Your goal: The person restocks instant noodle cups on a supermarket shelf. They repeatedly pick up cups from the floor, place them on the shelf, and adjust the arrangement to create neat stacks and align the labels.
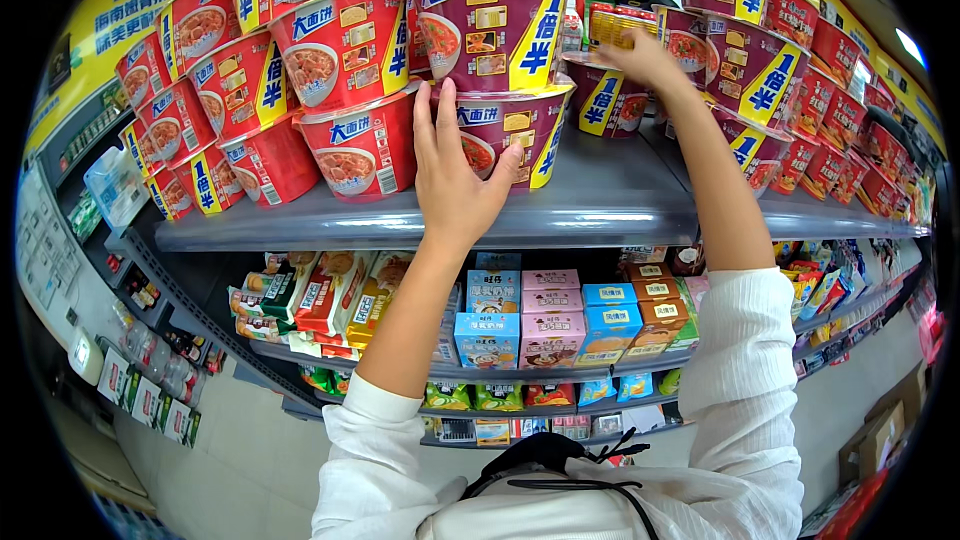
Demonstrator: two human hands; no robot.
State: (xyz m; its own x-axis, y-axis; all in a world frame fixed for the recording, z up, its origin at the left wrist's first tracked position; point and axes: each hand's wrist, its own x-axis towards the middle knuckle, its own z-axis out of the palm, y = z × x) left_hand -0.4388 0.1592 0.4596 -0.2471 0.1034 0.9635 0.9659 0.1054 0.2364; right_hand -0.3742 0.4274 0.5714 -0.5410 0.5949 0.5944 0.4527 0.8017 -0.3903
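Observation:
My left hand (461, 172), fingers apart, rests against the lower purple instant noodle tub (536, 142) near the shelf front. Its fingertips reach up to the base of the upper purple noodle tub (487, 30) stacked on top. Left of that hand stands a red noodle tub (352, 154). My right hand (645, 60) is farther back, over a single purple noodle tub (604, 109). That hand is blurred, and its fingertips are near the tub's lid. Whether they grip it cannot be seen.
Red noodle tubs (240, 82) are stacked at the left, with more purple tubs (757, 67) at the right. The grey shelf (600, 165) has a clear plastic front strip (570, 229). Below are boxed biscuits (551, 337) and bagged snacks (499, 396).

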